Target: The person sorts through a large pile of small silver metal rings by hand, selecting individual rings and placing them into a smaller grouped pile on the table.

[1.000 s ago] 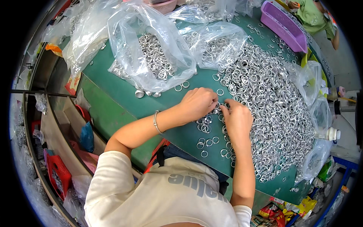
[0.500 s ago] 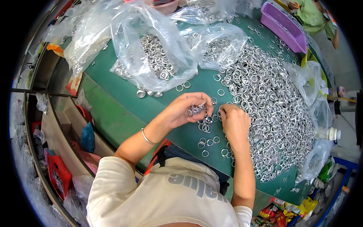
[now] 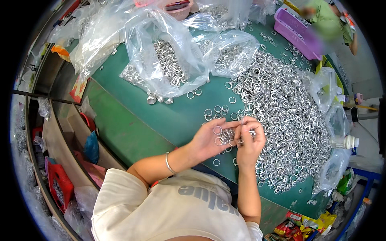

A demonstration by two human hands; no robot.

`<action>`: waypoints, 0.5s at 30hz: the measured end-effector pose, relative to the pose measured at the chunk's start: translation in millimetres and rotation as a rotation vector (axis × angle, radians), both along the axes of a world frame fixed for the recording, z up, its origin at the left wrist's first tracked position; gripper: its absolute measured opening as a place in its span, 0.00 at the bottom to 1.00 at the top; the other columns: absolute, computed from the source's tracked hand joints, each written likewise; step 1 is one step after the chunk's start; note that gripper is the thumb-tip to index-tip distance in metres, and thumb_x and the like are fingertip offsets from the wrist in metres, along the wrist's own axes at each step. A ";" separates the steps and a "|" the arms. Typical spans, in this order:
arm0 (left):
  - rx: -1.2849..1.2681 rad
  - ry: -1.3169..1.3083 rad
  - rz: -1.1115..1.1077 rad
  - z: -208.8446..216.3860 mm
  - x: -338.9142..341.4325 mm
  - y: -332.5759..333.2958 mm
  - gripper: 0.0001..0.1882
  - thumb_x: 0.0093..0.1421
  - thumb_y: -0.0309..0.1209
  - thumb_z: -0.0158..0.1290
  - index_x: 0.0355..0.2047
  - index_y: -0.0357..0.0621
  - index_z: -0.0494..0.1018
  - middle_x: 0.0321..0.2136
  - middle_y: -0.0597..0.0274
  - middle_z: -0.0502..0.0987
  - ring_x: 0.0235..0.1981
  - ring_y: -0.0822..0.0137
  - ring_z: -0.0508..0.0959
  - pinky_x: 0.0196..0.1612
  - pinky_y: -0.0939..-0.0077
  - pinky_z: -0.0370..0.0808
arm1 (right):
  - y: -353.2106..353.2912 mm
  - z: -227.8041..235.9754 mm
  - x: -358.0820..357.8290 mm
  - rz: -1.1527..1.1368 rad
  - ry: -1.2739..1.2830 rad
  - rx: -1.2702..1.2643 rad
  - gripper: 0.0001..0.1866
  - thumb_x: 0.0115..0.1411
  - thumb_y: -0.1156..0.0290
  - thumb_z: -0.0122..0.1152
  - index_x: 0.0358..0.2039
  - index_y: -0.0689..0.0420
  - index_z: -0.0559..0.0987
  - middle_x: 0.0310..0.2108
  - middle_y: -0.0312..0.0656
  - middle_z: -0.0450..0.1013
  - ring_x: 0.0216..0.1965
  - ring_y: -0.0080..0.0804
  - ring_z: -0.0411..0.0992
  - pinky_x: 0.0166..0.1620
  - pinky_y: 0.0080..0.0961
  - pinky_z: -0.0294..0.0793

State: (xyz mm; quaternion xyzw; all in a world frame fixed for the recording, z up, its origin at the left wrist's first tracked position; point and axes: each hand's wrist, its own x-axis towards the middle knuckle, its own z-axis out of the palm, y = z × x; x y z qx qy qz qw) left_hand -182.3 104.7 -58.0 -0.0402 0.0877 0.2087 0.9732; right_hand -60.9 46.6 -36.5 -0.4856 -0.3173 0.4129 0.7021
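My left hand (image 3: 207, 140) is turned palm up, fingers stretched toward the right, with a small heap of silver metal rings (image 3: 226, 137) lying in it. Close against its fingertips, my right hand (image 3: 250, 140) has its fingers curled and pinched around a few rings (image 3: 252, 133). A large pile of silver rings (image 3: 287, 120) spreads over the green table just right of my hands. Several loose rings (image 3: 217, 109) lie beyond my left fingers, and one ring (image 3: 216, 162) lies just below my left hand.
Clear plastic bags of rings (image 3: 171, 64) stand at the back of the green table (image 3: 132, 116). A purple basket (image 3: 295, 36) sits far right near a person in green (image 3: 327, 20). Wooden compartments with a red tray (image 3: 60, 186) are at left; a clear bottle (image 3: 346, 141) is at right.
My left hand has moved right and nearer to me, its palm opening upward. My right hand has lifted from the pile's edge to meet it. More loose rings show on the table beyond.
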 end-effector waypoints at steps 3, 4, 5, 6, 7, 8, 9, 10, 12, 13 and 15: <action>0.068 0.327 0.122 14.3 19.8 -24.2 0.20 0.64 0.39 0.39 0.49 0.39 0.68 0.41 0.60 0.75 0.43 0.67 0.73 0.51 0.68 0.68 | -0.4 -9.7 -20.4 -0.296 -0.606 0.118 0.06 0.52 0.83 0.56 0.30 0.62 0.69 0.30 0.42 0.69 0.30 0.27 0.68 0.39 0.24 0.69; 0.136 0.357 0.146 17.4 24.2 -28.1 0.20 0.64 0.39 0.39 0.49 0.39 0.68 0.42 0.60 0.74 0.44 0.67 0.73 0.51 0.69 0.68 | -5.4 -12.5 -25.8 -0.363 -0.689 0.113 0.05 0.54 0.83 0.54 0.31 0.63 0.69 0.32 0.41 0.68 0.32 0.25 0.67 0.41 0.23 0.68; 0.225 0.379 0.200 20.5 28.3 -28.9 0.21 0.64 0.39 0.38 0.48 0.37 0.69 0.45 0.58 0.73 0.47 0.67 0.71 0.53 0.72 0.67 | -9.0 -15.6 -27.9 -0.387 -0.709 0.106 0.08 0.54 0.82 0.55 0.35 0.64 0.70 0.31 0.41 0.68 0.32 0.24 0.66 0.40 0.21 0.68; 0.246 0.351 0.206 21.6 29.0 -28.6 0.20 0.64 0.39 0.37 0.48 0.37 0.69 0.45 0.59 0.73 0.48 0.68 0.71 0.53 0.72 0.66 | -8.6 -14.9 -27.8 -0.405 -0.723 0.110 0.08 0.52 0.82 0.56 0.35 0.63 0.71 0.29 0.41 0.68 0.30 0.27 0.67 0.39 0.23 0.68; 0.265 0.323 0.211 21.7 29.6 -27.5 0.20 0.65 0.38 0.36 0.48 0.37 0.69 0.45 0.59 0.73 0.48 0.68 0.71 0.54 0.72 0.65 | -8.0 -13.8 -27.5 -0.423 -0.738 0.114 0.09 0.50 0.82 0.57 0.34 0.63 0.73 0.27 0.41 0.69 0.28 0.30 0.67 0.37 0.25 0.68; 0.285 0.294 0.215 21.4 30.4 -26.9 0.20 0.65 0.37 0.36 0.48 0.37 0.69 0.45 0.60 0.73 0.49 0.69 0.71 0.55 0.72 0.65 | -7.2 -12.3 -27.0 -0.442 -0.752 0.117 0.10 0.48 0.81 0.58 0.33 0.62 0.74 0.25 0.42 0.69 0.26 0.33 0.67 0.35 0.26 0.68; 0.243 0.268 0.192 20.2 30.9 -26.7 0.19 0.65 0.37 0.37 0.47 0.38 0.70 0.44 0.59 0.73 0.47 0.68 0.71 0.53 0.72 0.66 | -3.7 -2.9 -24.6 -0.401 -0.926 0.167 0.09 0.46 0.81 0.58 0.31 0.62 0.76 0.24 0.42 0.68 0.27 0.37 0.65 0.37 0.31 0.66; 0.201 0.241 0.167 18.1 31.2 -26.8 0.18 0.64 0.37 0.38 0.45 0.38 0.71 0.43 0.59 0.74 0.46 0.68 0.72 0.52 0.72 0.67 | -4.0 -2.1 -22.6 -0.380 -0.982 0.178 0.09 0.47 0.81 0.57 0.31 0.62 0.76 0.26 0.41 0.68 0.30 0.36 0.65 0.38 0.31 0.66; 0.130 0.190 0.120 14.3 31.8 -27.7 0.17 0.64 0.36 0.39 0.44 0.39 0.71 0.42 0.58 0.74 0.44 0.67 0.73 0.49 0.72 0.69 | -6.7 -1.5 -20.3 -0.340 -1.093 0.200 0.08 0.48 0.82 0.56 0.31 0.63 0.76 0.30 0.41 0.67 0.34 0.35 0.65 0.41 0.31 0.66; 0.104 0.186 0.105 14.1 31.7 -28.4 0.16 0.63 0.36 0.40 0.43 0.39 0.71 0.42 0.58 0.74 0.43 0.67 0.73 0.49 0.72 0.69 | -6.6 -0.7 -25.5 -0.409 -1.044 0.174 0.07 0.46 0.82 0.57 0.28 0.61 0.78 0.30 0.41 0.67 0.36 0.40 0.64 0.41 0.33 0.65; 0.064 0.189 0.076 11.4 31.7 -32.1 0.16 0.63 0.36 0.40 0.42 0.39 0.71 0.41 0.58 0.74 0.42 0.67 0.73 0.47 0.72 0.70 | -7.5 5.4 -29.0 -0.401 -1.057 0.220 0.08 0.45 0.82 0.57 0.28 0.61 0.78 0.29 0.41 0.67 0.36 0.39 0.64 0.41 0.33 0.64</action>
